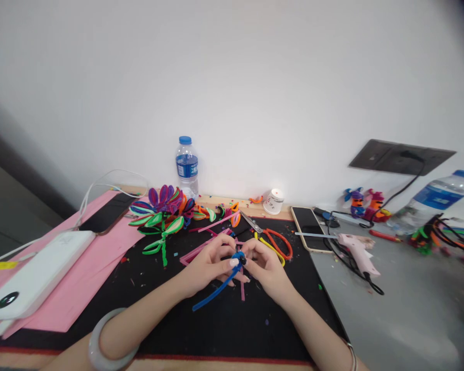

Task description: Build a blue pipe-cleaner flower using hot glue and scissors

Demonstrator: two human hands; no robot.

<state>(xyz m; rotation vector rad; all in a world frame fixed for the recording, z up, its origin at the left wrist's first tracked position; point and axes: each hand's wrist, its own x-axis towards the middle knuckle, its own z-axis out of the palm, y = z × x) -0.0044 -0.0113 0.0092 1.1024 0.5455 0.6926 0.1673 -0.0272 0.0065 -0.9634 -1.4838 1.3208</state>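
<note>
Plain white wall point(232, 77) rises behind the worktable, smooth and matte, with a black mat point(216, 335) flat before it, speckled with bright scraps. On its far left side stands a fuzzy, many-petaled flower point(165, 201) in purple, green and orange, near a clear plastic bottle point(187, 165); pink paper point(54, 314) lies farther left. Scissors point(258, 228) with looped orange handles rest beyond the hands, and a pale pink glue gun point(359, 253) lies to the right on gray. At the mat's middle, the left hand point(214, 260) curls inward, thumb and fingers pinching a blue fuzzy stem point(214, 297) whose loose tail slants toward the near left. The right hand point(268, 268), equally curled, pinches its bunched end beside a shiny black piece point(243, 260), perhaps a bead; the fingers partly hide it.
</note>
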